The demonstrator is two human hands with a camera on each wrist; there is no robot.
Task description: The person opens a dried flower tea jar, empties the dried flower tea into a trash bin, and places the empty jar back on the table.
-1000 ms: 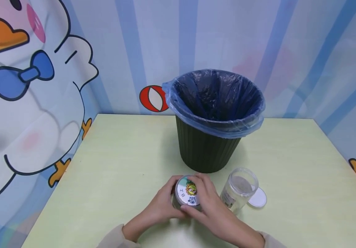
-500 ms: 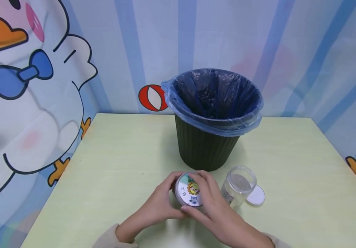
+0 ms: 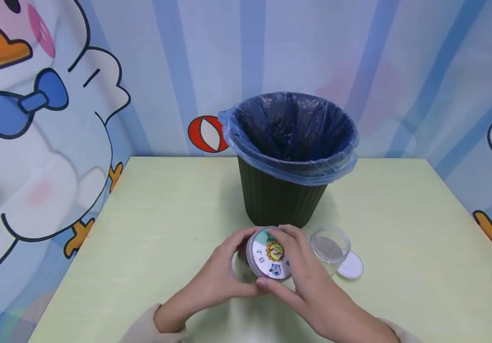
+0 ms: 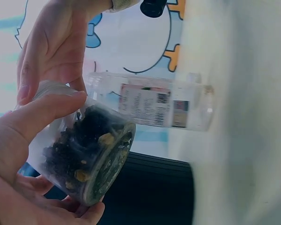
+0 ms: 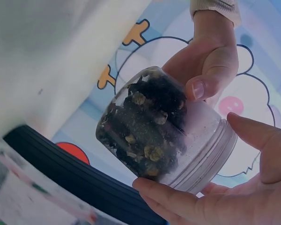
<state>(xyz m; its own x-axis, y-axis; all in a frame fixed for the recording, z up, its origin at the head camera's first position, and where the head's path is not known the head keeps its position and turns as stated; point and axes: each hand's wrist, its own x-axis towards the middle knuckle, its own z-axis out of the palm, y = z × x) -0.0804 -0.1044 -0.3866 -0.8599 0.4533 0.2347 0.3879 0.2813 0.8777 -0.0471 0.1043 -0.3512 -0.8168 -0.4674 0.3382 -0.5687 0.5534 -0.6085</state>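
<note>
Where both hands meet: a lidded jar (image 5: 171, 131), clear-walled, lifted off the table (image 3: 177, 205) and tilted, base showing in the left wrist view. Clock read around it, twelve toward the backdrop (image 3: 314, 52).
Jar filling: dark bits (image 5: 143, 112), pale brownish lumps among them.
Lid (image 3: 264, 267): on the jar, facing the head camera; white print – sunflower, blue animal face, letters.
Left hand (image 3: 222, 274): at eight o'clock, thumb and fingers curled round the jar's side, gripping it.
Right hand (image 3: 312, 281): at four o'clock, thumb and fingers clasped about the lid end, one finger reaching over the printed top.
Open jar (image 3: 330, 257): at three o'clock, clear, upright on the table; barcode label (image 4: 145, 105) on its side.
White disc (image 3: 352, 267): flat on the table, just past the open jar – touching or not, cannot tell.
Bin (image 3: 282, 202): just past twelve, dark and ribbed, blue bag (image 3: 299, 174) folded over its rim.
Cartoon bird (image 3: 35, 166): ten o'clock, blue bow tie.
</note>
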